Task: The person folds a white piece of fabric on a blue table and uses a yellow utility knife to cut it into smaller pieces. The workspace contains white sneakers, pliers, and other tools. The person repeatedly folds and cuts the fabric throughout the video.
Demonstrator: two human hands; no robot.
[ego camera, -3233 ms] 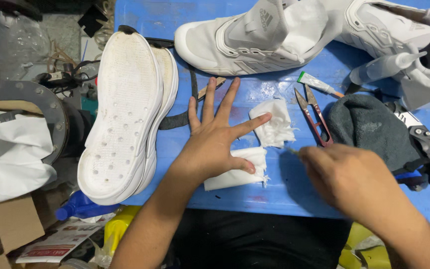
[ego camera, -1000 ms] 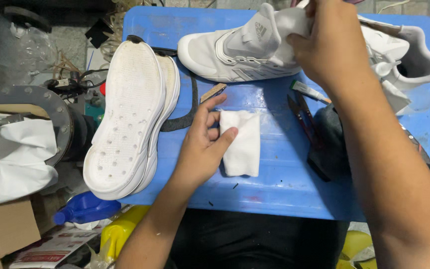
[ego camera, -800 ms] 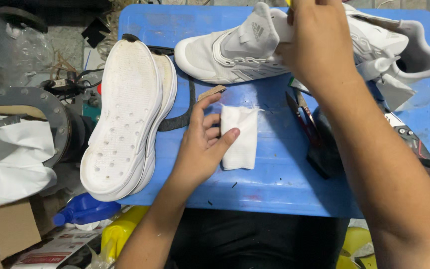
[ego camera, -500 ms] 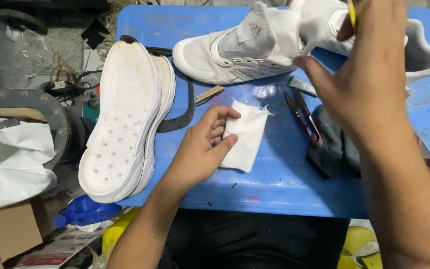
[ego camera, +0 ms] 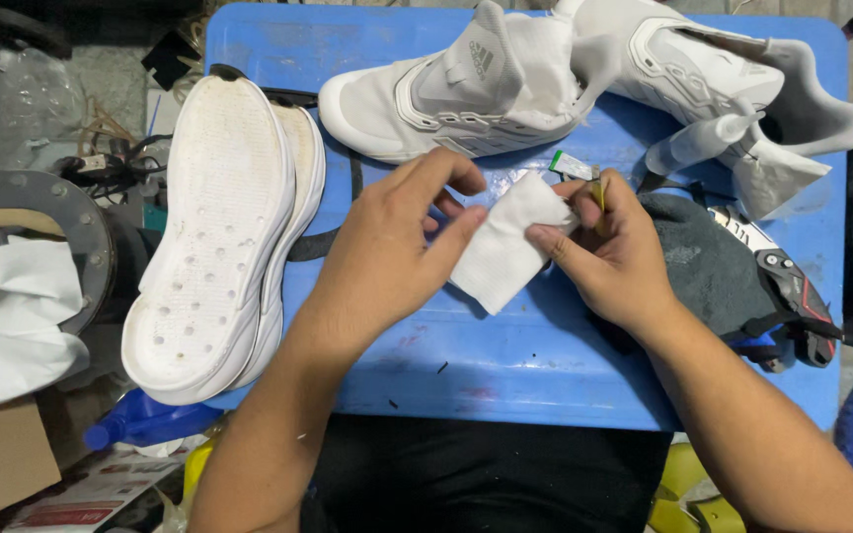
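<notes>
Hands meet mid-tabletop [ego camera: 545, 375]: left hand [ego camera: 387, 257] pinches white folded tissue [ego camera: 501, 252]; right hand [ego camera: 614, 257] grips its 3 o'clock edge plus small glue tube [ego camera: 575, 168]. White soles [ego camera: 219, 227] at 9 o'clock.

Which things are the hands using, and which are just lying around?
In use:
- left hand and right hand, both pinching the white folded tissue
- small tube tucked in the right hand

Lying about:
- two white shoe soles
- white shoe uppers
- dark grey cloth
- blue table
- blue bottle
</notes>
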